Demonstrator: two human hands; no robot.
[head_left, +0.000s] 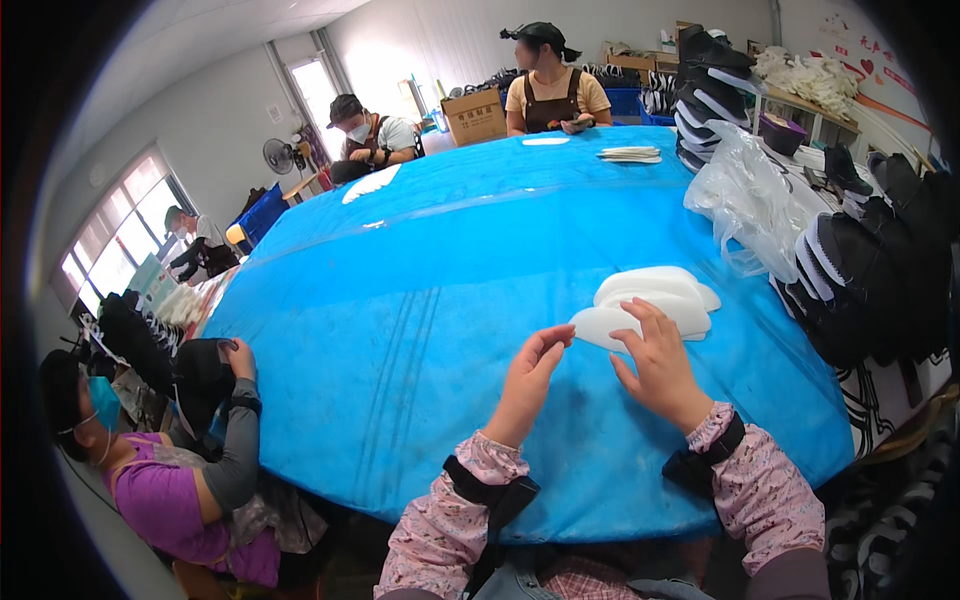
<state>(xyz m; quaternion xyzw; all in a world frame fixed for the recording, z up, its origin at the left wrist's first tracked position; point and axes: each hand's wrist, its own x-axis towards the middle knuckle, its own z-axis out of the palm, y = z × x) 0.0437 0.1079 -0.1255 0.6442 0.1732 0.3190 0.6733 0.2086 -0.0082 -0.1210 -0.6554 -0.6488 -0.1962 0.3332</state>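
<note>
Separating one white insole [607, 326] from the white insole stack [660, 293]: advisable to lift only the nearest, lowest piece, sliding it off toward the body rather than pulling upward, so that the pile above stays squared. Right hand [660, 365] resting fingers-down on the near edge of the stack, fingers loosely spread, apparently touching the top of the nearest insole; firm pinch not confirmed. Left hand [528, 385] raised just beside the tip of that insole, fingers extended and close together, thumb apart, holding nothing. Best to steady the pile with the right hand and take the tip with the left, thumb under, fingers over.

Covering the large worktop [420, 300]: smooth blue sheeting, slightly creased, glossy under window light. Lying right of centre, near the front edge: the stack. Beyond it, a crumpled clear plastic bag [745, 200]; along the right rim, rows of black shoes [870, 270] with white soles; at the far end, a smaller pile of insoles [630, 154].

Seated around the worktop: three other people at work, a fourth by the left windows. Standing at the back: a cardboard box [475, 117], a fan [279, 155].
</note>
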